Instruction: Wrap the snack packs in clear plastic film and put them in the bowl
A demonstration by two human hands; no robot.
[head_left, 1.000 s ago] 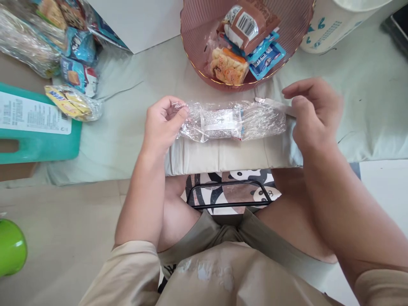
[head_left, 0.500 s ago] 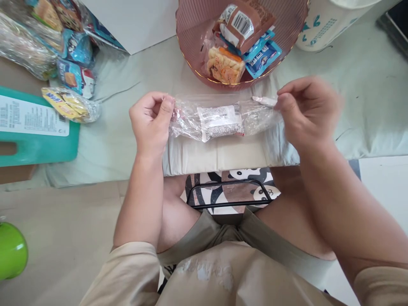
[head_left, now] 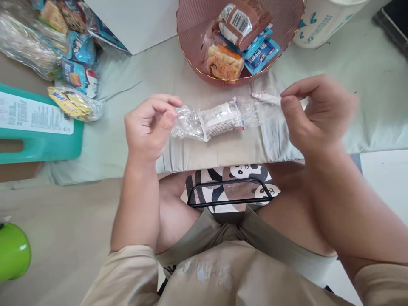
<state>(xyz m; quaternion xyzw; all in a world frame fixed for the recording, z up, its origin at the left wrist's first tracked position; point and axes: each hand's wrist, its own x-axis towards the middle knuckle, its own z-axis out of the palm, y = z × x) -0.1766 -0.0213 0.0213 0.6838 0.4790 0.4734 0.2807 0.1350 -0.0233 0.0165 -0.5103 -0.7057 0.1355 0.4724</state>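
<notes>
In front of me, a small white printed packet (head_left: pixel 221 119) lies inside a crinkled clear plastic bag (head_left: pixel 188 123) on the cloth-covered surface. My left hand (head_left: pixel 151 125) is at the bag's left end, thumb and forefinger apart, the thumb close to the plastic. At the other end, my right hand (head_left: pixel 315 112) is pinched at the fingertips on the thin clear plastic, which is smeared by motion. A narrow whitish strip (head_left: pixel 266 98) shows beside those fingertips; whether it belongs to the bag I cannot tell.
Just beyond stands a pink ribbed bowl (head_left: pixel 191 55) with several wrapped snacks. A white patterned tub (head_left: pixel 325 21) is to its right. On the left are a teal board (head_left: pixel 63 146), a yellow snack packet (head_left: pixel 75 104) and bagged snacks (head_left: pixel 32 46). A green rounded object (head_left: pixel 14 253) is lower left.
My left thumb and forefinger have parted from the bag's left end. My right hand has shifted slightly right, and the white packet has tilted a little.
</notes>
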